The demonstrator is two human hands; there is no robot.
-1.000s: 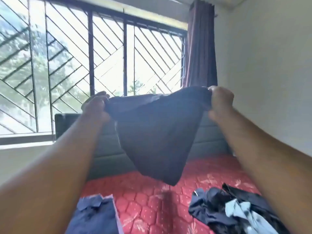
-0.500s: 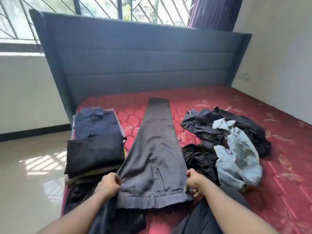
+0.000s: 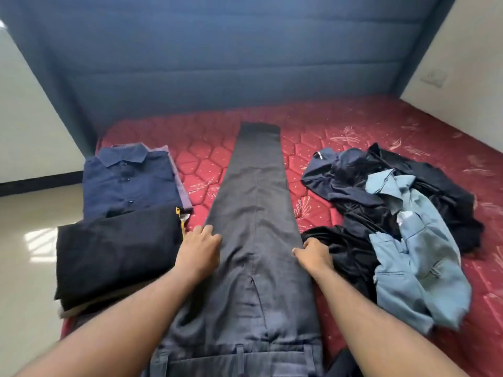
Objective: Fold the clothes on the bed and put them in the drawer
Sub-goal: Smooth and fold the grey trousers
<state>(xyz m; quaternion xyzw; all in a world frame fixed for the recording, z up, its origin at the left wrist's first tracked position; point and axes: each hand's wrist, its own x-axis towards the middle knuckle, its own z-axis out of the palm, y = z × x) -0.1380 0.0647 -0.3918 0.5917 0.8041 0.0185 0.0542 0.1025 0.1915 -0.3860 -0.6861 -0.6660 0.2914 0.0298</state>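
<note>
The trousers (image 3: 255,227) lie lengthwise down the middle of the frame on the mattress (image 3: 367,118), waistband at the bottom edge, hems toward the headboard (image 3: 231,63) across the top. At left centre a folded stack (image 3: 117,248) sits on the mattress edge, with a folded shirt (image 3: 128,180) just above it. At right centre lies a loose pile (image 3: 402,221). The left hand (image 3: 200,251) rests on the trousers' left edge, the right hand (image 3: 313,255) on their right edge, between trousers and pile.
</note>
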